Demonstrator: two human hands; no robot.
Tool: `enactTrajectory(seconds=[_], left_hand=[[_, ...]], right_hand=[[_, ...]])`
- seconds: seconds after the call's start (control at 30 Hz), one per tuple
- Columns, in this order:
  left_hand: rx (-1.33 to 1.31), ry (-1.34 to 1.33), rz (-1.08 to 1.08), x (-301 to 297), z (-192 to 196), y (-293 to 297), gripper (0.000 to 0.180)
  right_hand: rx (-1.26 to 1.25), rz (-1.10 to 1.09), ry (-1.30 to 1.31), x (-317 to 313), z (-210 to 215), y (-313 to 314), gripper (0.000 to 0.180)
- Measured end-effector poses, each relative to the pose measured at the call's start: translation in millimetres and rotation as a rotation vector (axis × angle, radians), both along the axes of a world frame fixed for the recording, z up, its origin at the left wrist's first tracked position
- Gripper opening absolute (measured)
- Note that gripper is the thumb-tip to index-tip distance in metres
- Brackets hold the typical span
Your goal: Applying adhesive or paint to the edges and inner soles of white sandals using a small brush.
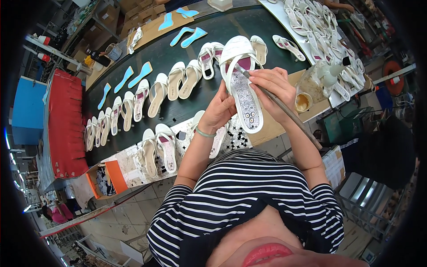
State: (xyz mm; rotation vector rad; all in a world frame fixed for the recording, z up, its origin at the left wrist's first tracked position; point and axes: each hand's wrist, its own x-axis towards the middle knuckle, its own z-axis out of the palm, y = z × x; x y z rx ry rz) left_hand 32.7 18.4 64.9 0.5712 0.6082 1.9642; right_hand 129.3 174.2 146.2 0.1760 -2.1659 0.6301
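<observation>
Far left, a red fabric-covered panel (66,127) stands beside the dark green work surface (249,22), with an orange-edged cardboard box (116,179) at the near corner. Moving right, pale blue shoe-shaped pieces (140,74) lie on the far side, and nearer runs a slanting row of white heeled sandals (158,95).

Now the middle, and here's the action! The left hand (218,111), a pale green bangle (205,132) at its wrist, has its fingers closed on the left edge of a white strappy sandal with a mottled silver insole (246,98). That sandal is held up above the surface, toe far, heel near, its long axis running far to near with the heel slightly right.

Just to its right, the right hand (275,91) pinches a long brown-handled brush (289,113), fingers narrow around it near the tip. The key relation: the brush slants across the sandal's length, tip far and left, under the straps by the purple lining; contact there, I can't tell. The right hand is nearer that spot.

Further right, a cup with amber contents (303,102) sits by a translucent spouted bottle (329,75), and far right, white sandals pile up (311,26).
</observation>
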Motion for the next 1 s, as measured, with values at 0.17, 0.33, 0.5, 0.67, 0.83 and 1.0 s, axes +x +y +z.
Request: enactTrajectory(seconds=[0.17,0.33,0.5,0.67,0.83,1.0], left_hand=[[-0.009,0.025,0.003,-1,-3,1,0.084],[-0.002,0.001,0.006,1,-4,3,0.084],[0.022,-0.016,0.007,1,-3,5,0.084],[0.004,-0.017,0.03,4,1,5,0.083],[-0.012,0.011,0.055,5,3,6,0.081],[-0.016,0.021,0.064,7,6,7,0.082]], right_hand=[[0.092,-0.077,0.032,2,-2,4,0.02],[0.126,-0.143,0.014,5,0,6,0.019],[0.141,-0.182,0.022,7,-2,9,0.019],[0.136,-0.235,0.044,5,-9,11,0.018],[0.122,-0.26,0.032,3,-8,7,0.018],[0.11,-0.289,0.056,-1,-8,3,0.017]])
